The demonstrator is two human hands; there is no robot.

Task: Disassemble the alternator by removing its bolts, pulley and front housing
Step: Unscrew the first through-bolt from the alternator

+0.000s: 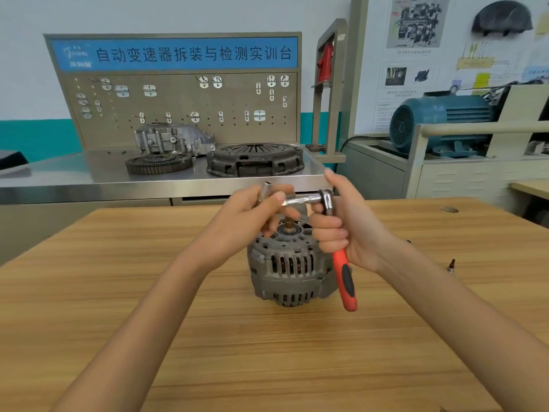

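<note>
Alternator: upright on wooden table, shaft up, pulley off; right hand: fingers curled round ratchet, red handle hanging down; left hand: pinching socket and extension bar above the shaft; small bit: well right on table.
</note>
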